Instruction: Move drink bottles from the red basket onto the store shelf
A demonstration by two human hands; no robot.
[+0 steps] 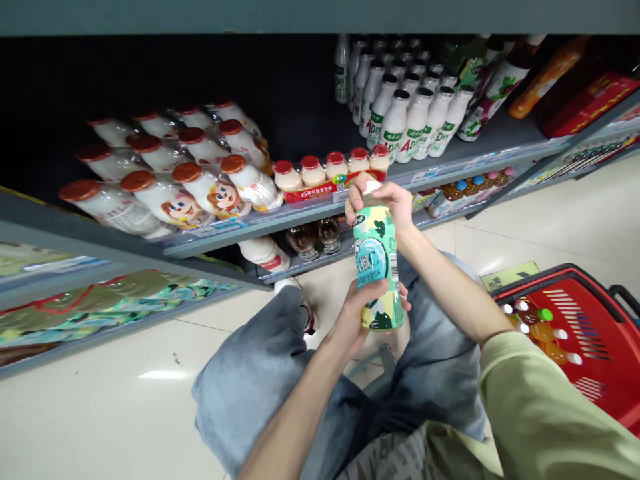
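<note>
One bottle is held, lower body by left fingers, cap by right fingers; likely slick, best gripped mid-body.

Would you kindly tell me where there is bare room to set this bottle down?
The shelf looks bare behind the red-capped drink pack, between the orange-capped bottles and black-capped AD bottles, and narrowly in front of the orange drink bottle. Floor tiles left of the jeans are bare too. Crowded: both capped-bottle clusters, standing close together.
</note>
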